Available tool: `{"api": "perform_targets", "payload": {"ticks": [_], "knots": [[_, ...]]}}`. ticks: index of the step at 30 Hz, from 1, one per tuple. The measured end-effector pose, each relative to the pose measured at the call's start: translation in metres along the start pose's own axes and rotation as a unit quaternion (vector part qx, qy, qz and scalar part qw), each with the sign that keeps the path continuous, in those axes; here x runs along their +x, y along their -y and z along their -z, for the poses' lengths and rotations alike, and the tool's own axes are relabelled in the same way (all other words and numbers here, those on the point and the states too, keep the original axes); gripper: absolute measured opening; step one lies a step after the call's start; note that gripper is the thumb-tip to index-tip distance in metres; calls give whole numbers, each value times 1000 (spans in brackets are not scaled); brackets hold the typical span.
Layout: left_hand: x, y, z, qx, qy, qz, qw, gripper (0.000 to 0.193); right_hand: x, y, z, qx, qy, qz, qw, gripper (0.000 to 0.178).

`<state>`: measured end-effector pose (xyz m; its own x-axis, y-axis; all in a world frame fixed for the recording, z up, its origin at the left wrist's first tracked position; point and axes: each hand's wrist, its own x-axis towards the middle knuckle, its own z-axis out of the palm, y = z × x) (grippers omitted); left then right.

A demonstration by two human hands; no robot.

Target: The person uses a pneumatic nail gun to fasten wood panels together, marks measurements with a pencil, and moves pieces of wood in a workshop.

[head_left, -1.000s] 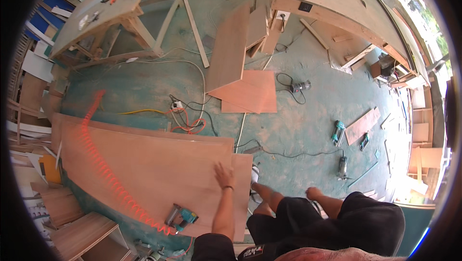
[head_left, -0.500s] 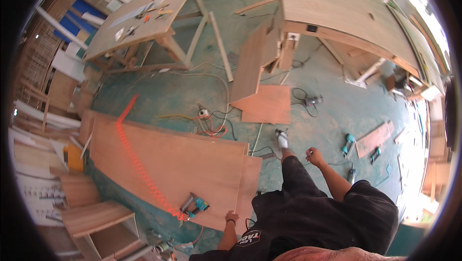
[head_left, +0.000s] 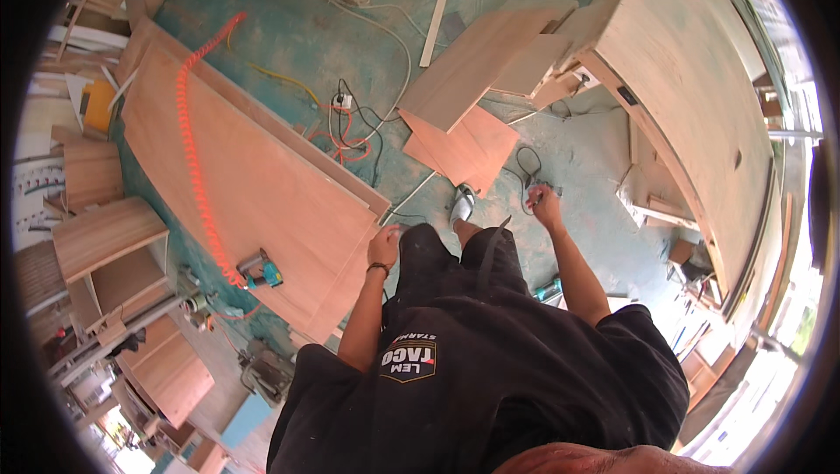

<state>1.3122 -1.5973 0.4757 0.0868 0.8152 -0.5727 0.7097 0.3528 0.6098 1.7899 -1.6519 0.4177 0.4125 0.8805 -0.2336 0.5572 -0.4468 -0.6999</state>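
Observation:
My left hand hangs beside the right end of a large plywood sheet, its fingers loosely apart and nothing seen in them. To the right of my knees, my right hand has its fingers curled together; what they hold, if anything, is too small to make out. A teal nail gun lies on the sheet's near edge, joined to a red coiled air hose that runs across the wood. Under the far edge of the sheet, another board sticks out.
Ahead lie thin plywood pieces and a leaning panel. A large wooden table stands at the right. Power cords and a white socket block lie on the green floor. An open wooden cabinet stands at the left.
My view has turned and shifted, so the sheet and table appear rotated. My left hand has left the sheet's surface and now hangs by its end. My right hand remains curled.

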Motion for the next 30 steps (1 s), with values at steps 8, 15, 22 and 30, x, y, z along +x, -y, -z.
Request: {"api": "perform_targets", "payload": {"ticks": [8, 15, 22, 30], "knots": [[32, -30, -33, 20, 16, -29, 999, 70, 143, 141, -2, -43, 43, 70, 996, 16], [149, -15, -36, 52, 134, 130, 981, 101, 283, 186, -152, -87, 98, 115, 985, 16], [310, 19, -2, 47, 134, 173, 975, 122, 487, 115, -368, -161, 107, 21, 981, 16], [410, 16, 80, -31, 88, 167, 981, 101, 703, 22, -580, -260, 74, 64, 961, 25]]}}
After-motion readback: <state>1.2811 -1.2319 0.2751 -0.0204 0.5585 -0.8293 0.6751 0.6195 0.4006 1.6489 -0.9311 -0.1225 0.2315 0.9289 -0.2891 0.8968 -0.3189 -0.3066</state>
